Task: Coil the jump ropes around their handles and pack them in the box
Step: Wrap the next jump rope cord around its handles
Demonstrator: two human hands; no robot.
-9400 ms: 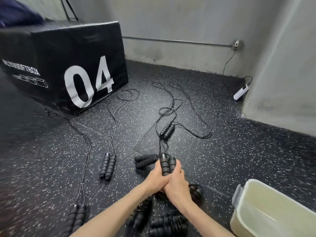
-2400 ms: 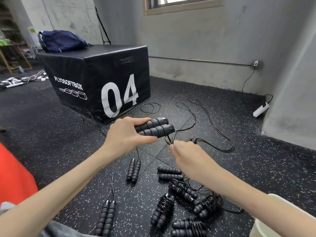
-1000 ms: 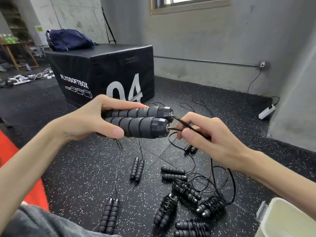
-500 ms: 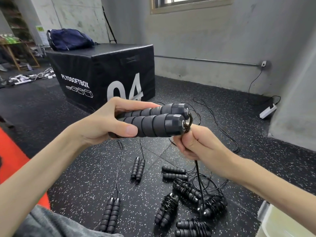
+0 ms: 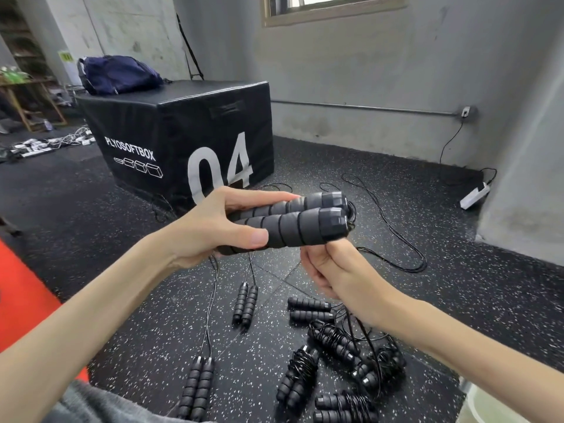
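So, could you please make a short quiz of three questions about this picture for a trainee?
1. True or false: the left hand grips the pair of handles.
2. Where is the right hand? A) flat on the floor B) just under the handles' cap end, closed around the cord C) on the navy bag
3. Fill in: the black foam box shows the number ___.

Key: 1 true; 2 B; 3 04.
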